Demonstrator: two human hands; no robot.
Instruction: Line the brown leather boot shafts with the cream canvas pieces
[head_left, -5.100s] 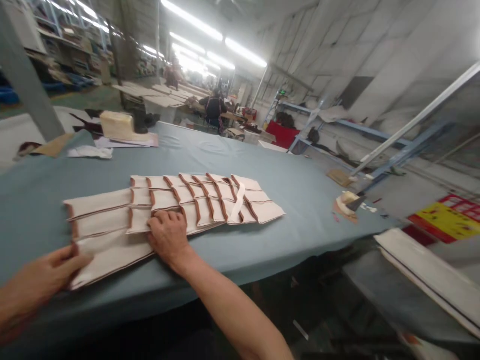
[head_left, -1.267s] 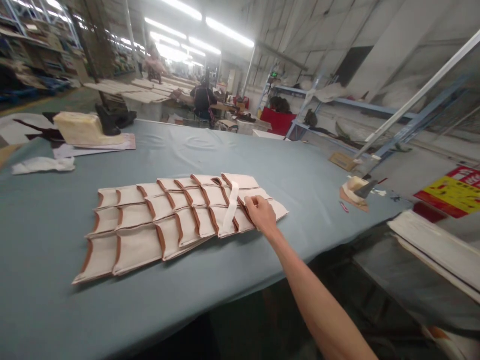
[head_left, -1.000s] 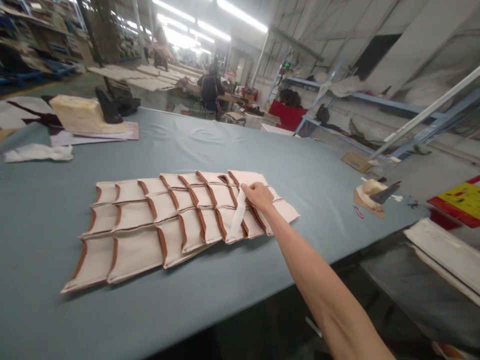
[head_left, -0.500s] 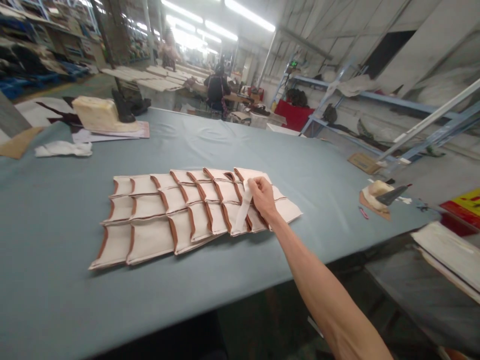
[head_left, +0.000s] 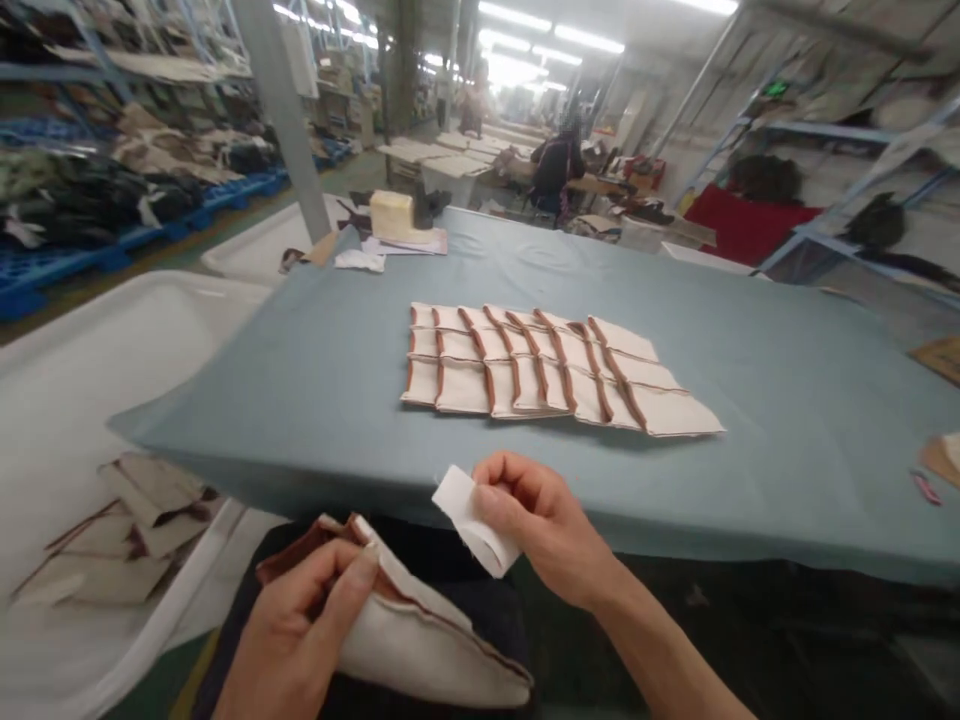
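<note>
- Gripping a brown-edged cream piece (head_left: 420,645), the left hand (head_left: 296,615) sits low before the worktop (head_left: 795,400).
- The right hand (head_left: 544,520) pinches a white strip (head_left: 465,505).
- Overlapping cream panels (head_left: 502,345) lie across the worktop.
- Beyond them stands a yellowish block (head_left: 391,216).

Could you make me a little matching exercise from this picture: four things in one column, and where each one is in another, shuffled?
Things:
1. White strip
2. Lone cream piece
3. Overlapping cream pieces
4. Pale yellow block

Places:
A. Near the far edge of the table
B. In the left hand
C. Laid in rows mid-table
D. In the right hand

Pairs: 1-D, 2-B, 3-C, 4-A
</note>
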